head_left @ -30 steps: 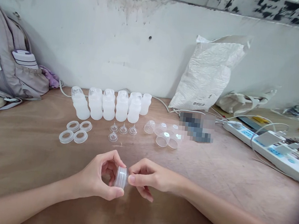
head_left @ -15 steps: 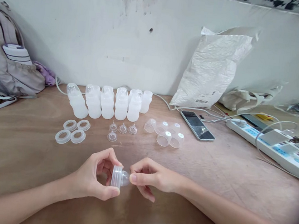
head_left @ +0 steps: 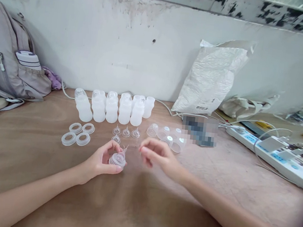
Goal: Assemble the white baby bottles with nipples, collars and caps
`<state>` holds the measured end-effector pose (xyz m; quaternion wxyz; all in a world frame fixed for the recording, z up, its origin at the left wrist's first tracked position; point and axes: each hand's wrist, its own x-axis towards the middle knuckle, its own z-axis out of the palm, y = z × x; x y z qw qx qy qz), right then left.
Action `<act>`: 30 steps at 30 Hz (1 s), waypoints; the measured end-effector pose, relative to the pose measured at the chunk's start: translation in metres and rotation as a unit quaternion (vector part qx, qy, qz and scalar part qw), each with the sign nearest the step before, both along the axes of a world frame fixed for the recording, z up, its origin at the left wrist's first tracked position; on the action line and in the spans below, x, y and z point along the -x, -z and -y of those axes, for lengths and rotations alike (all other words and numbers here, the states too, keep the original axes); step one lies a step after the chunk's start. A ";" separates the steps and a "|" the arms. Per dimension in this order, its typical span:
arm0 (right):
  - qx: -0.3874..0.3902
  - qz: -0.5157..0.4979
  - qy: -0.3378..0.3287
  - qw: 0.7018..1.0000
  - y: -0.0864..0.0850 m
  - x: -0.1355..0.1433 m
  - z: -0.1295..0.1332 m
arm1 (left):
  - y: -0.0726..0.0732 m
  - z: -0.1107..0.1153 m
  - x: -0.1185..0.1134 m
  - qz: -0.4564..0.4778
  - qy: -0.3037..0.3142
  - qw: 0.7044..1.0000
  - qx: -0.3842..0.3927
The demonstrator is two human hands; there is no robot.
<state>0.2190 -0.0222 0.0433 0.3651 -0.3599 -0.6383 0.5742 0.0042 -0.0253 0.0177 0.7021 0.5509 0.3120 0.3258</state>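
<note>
My left hand point(head_left: 102, 162) is closed around a translucent bottle ring point(head_left: 114, 160), gripping its rim between thumb and fingers. A clear nipple point(head_left: 122, 153) is fitted in that ring, its tip tilted up and to the right. My right hand point(head_left: 157, 156) hovers to the right of it, apart from the ring, fingers loosely curled and nothing visible in them. Just beyond my hands lie several loose nipples point(head_left: 126, 131). Clear dome caps point(head_left: 153, 130) stand behind my right hand, partly hidden by it. Several loose rings point(head_left: 83, 139) rest on the left.
A row of white baby bottles point(head_left: 111, 110), most with clear caps, stands near the wall. Farther right are a white plastic bag point(head_left: 210, 78), a pixelated phone point(head_left: 200, 131) and a power strip point(head_left: 275, 156) with cables. A backpack point(head_left: 12, 57) leans at the left.
My right hand has let go of the nipple and moved up and right. My left hand has tipped the ring so the nipple points more upward. The view has tilted up slightly.
</note>
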 end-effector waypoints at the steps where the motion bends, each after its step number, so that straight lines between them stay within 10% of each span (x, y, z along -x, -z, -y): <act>1: -0.063 0.019 0.046 0.997 -0.010 -0.004 -0.009 | -0.001 0.000 0.000 0.003 -0.004 1.000 0.008; 7: -0.315 0.245 0.274 0.875 -0.041 -0.029 -0.095 | -0.003 0.001 0.001 0.006 -0.005 1.000 0.025; 15: -0.306 0.448 0.262 0.798 -0.016 -0.031 -0.156 | -0.006 0.002 0.004 0.011 0.018 0.999 0.036; 23: -0.417 0.183 0.430 0.779 -0.056 -0.032 -0.110 | -0.004 0.001 0.002 0.053 0.005 0.997 0.053; 30: -0.412 0.101 0.237 0.874 -0.043 0.003 -0.022 | 0.001 0.000 0.002 0.087 -0.004 0.994 0.072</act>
